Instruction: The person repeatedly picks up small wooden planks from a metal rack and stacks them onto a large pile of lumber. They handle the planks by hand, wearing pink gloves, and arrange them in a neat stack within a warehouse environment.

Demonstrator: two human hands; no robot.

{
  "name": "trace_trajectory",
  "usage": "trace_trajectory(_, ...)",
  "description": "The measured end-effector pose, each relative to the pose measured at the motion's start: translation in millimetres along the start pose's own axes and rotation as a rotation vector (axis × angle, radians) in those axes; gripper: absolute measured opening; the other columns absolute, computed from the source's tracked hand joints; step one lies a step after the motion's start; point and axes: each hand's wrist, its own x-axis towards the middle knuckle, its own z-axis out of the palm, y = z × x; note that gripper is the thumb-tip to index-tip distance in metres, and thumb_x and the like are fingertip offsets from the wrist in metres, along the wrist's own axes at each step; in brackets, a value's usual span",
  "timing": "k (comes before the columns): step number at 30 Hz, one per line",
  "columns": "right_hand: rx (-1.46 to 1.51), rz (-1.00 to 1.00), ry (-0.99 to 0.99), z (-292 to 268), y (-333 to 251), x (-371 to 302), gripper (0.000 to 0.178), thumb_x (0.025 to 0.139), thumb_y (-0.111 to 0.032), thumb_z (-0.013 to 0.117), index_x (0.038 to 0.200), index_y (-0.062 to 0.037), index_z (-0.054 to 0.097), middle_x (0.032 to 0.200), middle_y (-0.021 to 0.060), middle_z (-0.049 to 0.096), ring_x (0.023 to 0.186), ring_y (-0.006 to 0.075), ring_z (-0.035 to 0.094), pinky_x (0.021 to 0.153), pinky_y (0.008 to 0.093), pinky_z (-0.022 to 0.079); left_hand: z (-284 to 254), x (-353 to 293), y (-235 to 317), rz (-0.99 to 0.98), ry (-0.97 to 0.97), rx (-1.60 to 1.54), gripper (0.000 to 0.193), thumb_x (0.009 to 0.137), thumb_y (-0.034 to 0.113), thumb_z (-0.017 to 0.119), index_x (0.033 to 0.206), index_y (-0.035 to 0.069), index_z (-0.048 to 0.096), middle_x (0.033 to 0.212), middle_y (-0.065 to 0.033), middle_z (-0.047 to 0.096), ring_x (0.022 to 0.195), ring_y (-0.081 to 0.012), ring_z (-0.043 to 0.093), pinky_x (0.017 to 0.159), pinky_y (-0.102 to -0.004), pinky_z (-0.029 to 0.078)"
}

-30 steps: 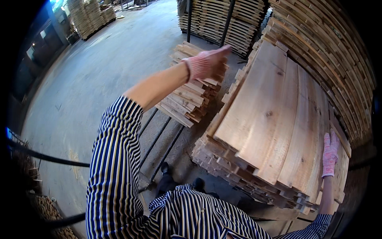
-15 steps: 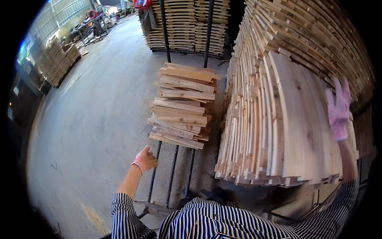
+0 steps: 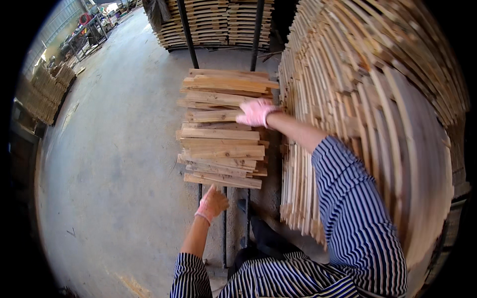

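A pile of short wooden slats (image 3: 223, 151) lies crosswise over dark metal bars (image 3: 224, 218) in front of me. My right hand (image 3: 257, 112), in a pink glove, reaches in from the right and closes around the right end of a wooden slat (image 3: 211, 116) in the pile's upper half. The far side of its fingers is hidden. Just below the pile's near edge, my left hand (image 3: 212, 202), also gloved in pink, hangs empty with its fingers loosely bent and apart.
To the right rises a tall stack of wide wooden boards (image 3: 417, 149) separated by strips. Another board stack (image 3: 208, 25) stands ahead behind two upright metal posts (image 3: 188, 35). A smaller stack (image 3: 49, 92) sits far left on the concrete floor (image 3: 119, 149). My foot (image 3: 268, 238) is beside the bars.
My right hand has swung left from the wide boards to the slat pile and taken hold of a slat. My left hand has shifted right, close beneath the pile. The view has moved too.
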Motion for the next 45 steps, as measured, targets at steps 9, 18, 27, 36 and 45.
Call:
trace_trajectory(9,0.651,0.715,-0.147,277,148,141,0.08,0.089,-0.064,0.052,0.145,-0.0078,0.048,0.148,0.0194,0.049,0.139,0.036,0.044,0.113,0.0411,0.036,-132,152,27,0.127,-0.189,0.193,0.045,0.101,0.055,0.047,0.072,0.021,0.041,0.064,0.0001,0.034,0.063,-0.0194,0.039,0.06,-0.0395,0.034)
trace_trajectory(18,0.876,0.62,0.529,424,167,190,0.05,0.09,-0.053,0.063,0.118,-0.0113,0.064,0.117,0.0142,0.065,0.111,0.0307,0.061,0.094,0.0389,0.047,-103,365,56,0.244,0.179,0.275,0.044,0.099,0.054,0.051,0.127,0.021,0.053,0.112,-0.0064,0.058,0.099,-0.0234,0.058,0.102,-0.0513,0.036)
trace_trajectory(27,0.48,0.465,-0.002,425,102,103,0.053,0.09,-0.052,0.06,0.116,-0.0061,0.06,0.122,0.0171,0.059,0.116,0.0332,0.055,0.1,0.0443,0.045,-78,333,37,0.352,0.114,-0.534,0.085,0.082,0.07,0.066,0.146,0.019,0.041,0.131,-0.0044,0.052,0.109,-0.0225,0.05,0.101,-0.0399,0.044)
trace_trajectory(36,0.418,0.098,-0.404,411,87,181,0.116,0.075,-0.087,0.051,0.151,-0.0002,0.036,0.155,0.0241,0.038,0.142,0.0354,0.039,0.113,0.0432,0.037,-106,351,2,0.509,0.036,-0.135,0.097,0.085,0.073,0.057,0.154,0.012,0.029,0.157,-0.0134,0.034,0.141,-0.0352,0.037,0.116,-0.0568,0.031)
trace_trajectory(45,0.552,0.066,-0.431,476,-1,123,0.11,0.07,-0.065,0.078,0.154,-0.0108,0.032,0.148,0.0224,0.046,0.135,0.0355,0.048,0.111,0.0406,0.039,-149,314,-40,0.587,0.008,-0.601,0.08,0.085,0.064,0.066,0.145,0.014,0.047,0.142,-0.0105,0.055,0.126,-0.0361,0.054,0.109,-0.0575,0.041)
